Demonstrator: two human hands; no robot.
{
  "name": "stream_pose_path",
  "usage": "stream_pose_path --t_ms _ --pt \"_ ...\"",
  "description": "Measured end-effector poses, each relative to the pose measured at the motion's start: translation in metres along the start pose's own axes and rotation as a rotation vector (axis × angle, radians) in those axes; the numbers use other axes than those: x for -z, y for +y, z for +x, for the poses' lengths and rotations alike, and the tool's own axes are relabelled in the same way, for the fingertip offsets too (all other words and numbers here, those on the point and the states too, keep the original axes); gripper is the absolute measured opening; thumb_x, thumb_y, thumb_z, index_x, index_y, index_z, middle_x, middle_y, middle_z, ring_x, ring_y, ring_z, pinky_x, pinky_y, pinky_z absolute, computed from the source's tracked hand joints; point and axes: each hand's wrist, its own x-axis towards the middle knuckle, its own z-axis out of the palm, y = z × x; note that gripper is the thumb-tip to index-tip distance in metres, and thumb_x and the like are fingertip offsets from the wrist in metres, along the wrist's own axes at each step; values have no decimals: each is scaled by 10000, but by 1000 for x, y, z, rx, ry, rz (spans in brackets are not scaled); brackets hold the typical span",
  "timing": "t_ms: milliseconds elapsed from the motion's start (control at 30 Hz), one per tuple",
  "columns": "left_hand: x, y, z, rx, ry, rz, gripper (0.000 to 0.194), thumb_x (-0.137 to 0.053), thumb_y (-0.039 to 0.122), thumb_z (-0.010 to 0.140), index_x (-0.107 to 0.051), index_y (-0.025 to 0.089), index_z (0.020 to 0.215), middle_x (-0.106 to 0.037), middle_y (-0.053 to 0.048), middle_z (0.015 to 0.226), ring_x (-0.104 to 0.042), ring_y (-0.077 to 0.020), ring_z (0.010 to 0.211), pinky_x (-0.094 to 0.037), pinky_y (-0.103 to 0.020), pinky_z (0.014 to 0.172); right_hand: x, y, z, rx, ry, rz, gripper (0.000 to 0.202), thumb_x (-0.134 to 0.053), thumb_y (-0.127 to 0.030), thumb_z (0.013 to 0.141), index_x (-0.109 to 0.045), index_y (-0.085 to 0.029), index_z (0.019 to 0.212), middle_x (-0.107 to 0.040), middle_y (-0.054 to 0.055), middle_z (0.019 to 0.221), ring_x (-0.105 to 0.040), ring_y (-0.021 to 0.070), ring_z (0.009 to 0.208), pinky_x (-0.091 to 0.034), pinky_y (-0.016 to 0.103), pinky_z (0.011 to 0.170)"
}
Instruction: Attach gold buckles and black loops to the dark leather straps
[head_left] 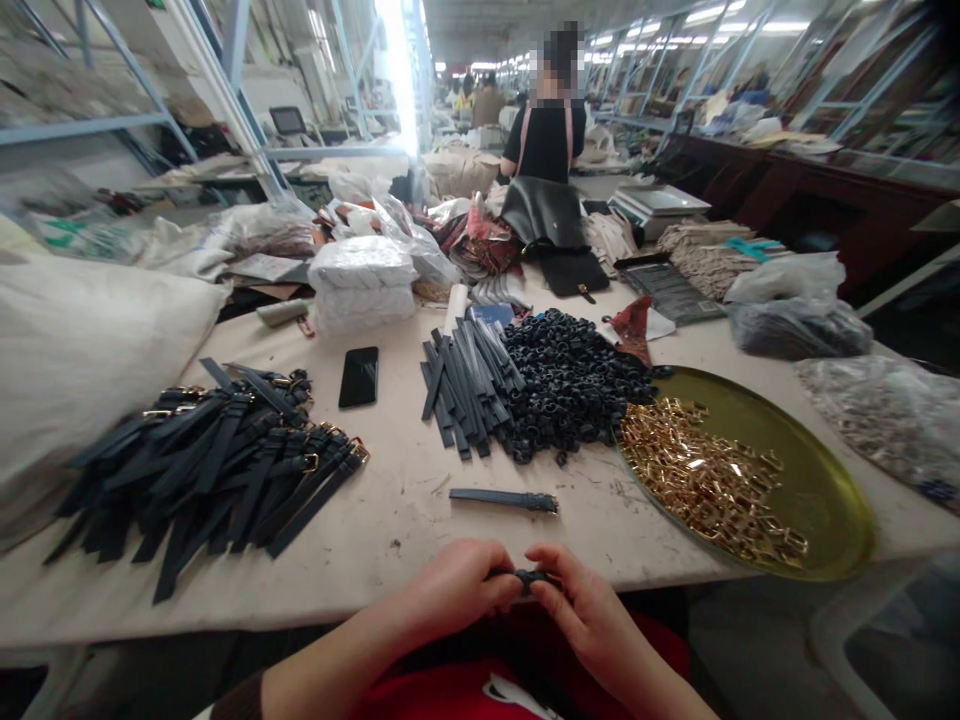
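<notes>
At the table's front edge, my left hand and my right hand pinch a small dark strap piece between them. Fingers cover most of it, so its full shape is hidden. Just beyond lies a single dark strap with a buckle end. Farther back are a bundle of flat dark strips and a heap of small black loops. Gold buckles fill the left part of a round gold-coloured tray at the right. A pile of buckled straps spreads at the left.
A black phone lies behind the strap pile. White plastic-wrapped packs, a black leather bag and bagged parts crowd the back and right. A large white sack stands at left. Another person faces away beyond the table.
</notes>
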Motion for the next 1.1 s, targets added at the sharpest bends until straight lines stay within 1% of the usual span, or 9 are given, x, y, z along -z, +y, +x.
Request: stream_pose_path --t_ms 167,300,400,533,700,800,900,1000,1100 --pt "-1 -3 19 -95 139 229 313 -374 338 836 -637 185 762 -631 -14 685 -541 -137 614 -338 -206 533 0 4 17 108 100 -122 205 -389 -232 845 -462 -202 1033 -644 41 834 -607 172 746 -466 272 651" --pt "10 -7 41 -161 360 336 275 -446 392 817 -648 205 807 -628 -27 774 -561 -156 728 -389 -228 656 7 15 45 200 326 -359 155 -425 -284 835 -546 -195 876 -641 65 825 -598 209 781 -463 332 696" --pt "38 -16 58 -95 548 375 221 -497 383 795 -633 222 859 -611 -28 871 -554 -162 834 -391 -244 758 6 28 64 262 447 -497 173 -446 -293 830 -583 -195 869 -631 94 940 -573 239 894 -442 392 789" --pt "102 -42 76 120 778 367 268 -458 272 821 -528 176 1060 -543 -95 1077 -501 -195 1002 -357 -288 844 -3 43 72 298 450 -520 203 -474 -319 822 -591 -206 943 -624 89 998 -558 238 948 -434 410 835" --pt "149 -64 87 316 847 264 158 -518 226 760 -547 130 883 -606 -93 824 -570 -203 788 -391 -275 671 -6 50 71 302 446 -452 204 -500 -330 806 -585 -228 961 -636 68 976 -568 230 929 -449 401 823" --pt "131 -57 77 261 846 219 154 -409 231 813 -526 144 861 -592 -56 758 -557 -164 706 -370 -245 621 -3 50 69 277 538 -327 244 -503 -346 798 -564 -215 994 -611 84 1025 -545 235 978 -438 400 846" --pt "90 -41 53 106 777 187 171 -374 253 821 -515 169 867 -578 -18 760 -532 -129 686 -358 -215 614 6 43 66 170 687 -98 297 -466 -388 808 -532 -186 1016 -585 101 1011 -543 231 943 -440 391 817" --pt "48 -27 22 -84 543 83 101 -449 235 749 -528 176 726 -555 14 676 -502 -115 630 -341 -198 559 19 30 60 23 693 249 358 -392 -435 837 -462 -187 1086 -558 23 765 -531 150 620 -457 290 579" --pt "22 -18 1 -43 217 -211 84 -450 220 709 -510 166 691 -527 28 590 -485 -103 539 -331 -191 483 25 16 53 -82 628 476 304 -429 -474 812 -478 -198 930 -393 -72 550 -378 89 428 -329 209 408"
